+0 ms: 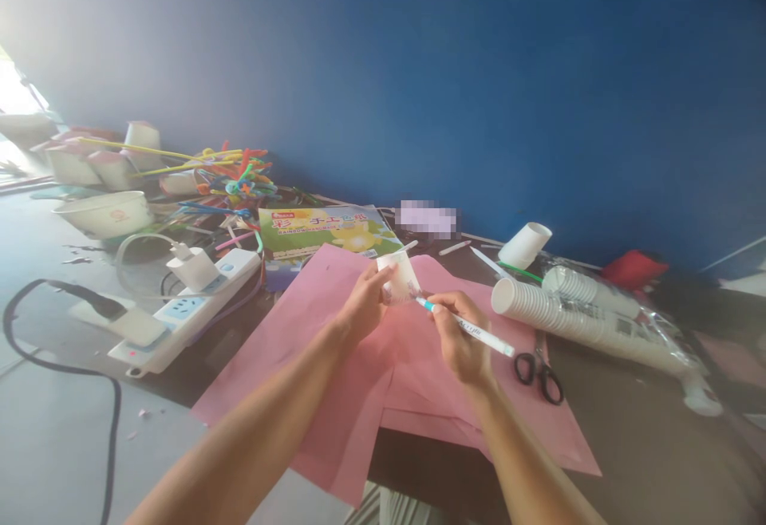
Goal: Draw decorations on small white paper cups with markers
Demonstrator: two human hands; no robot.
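My left hand is closed around a small white paper cup, held tilted above pink paper sheets. Small coloured marks show along the cup's lower edge. In my right hand is a white acrylic marker with a blue-green part near its tip. That tip meets the cup's lower right side, or nearly so; I cannot tell whether it touches. Black-handled scissors lie just right of my right hand, partly on the pink paper.
A sleeve of stacked paper cups lies at right, with a single cup behind it. A coloured-paper pack is at the back. Left are a power strip with plugs and cables, a white bowl and pipe cleaners.
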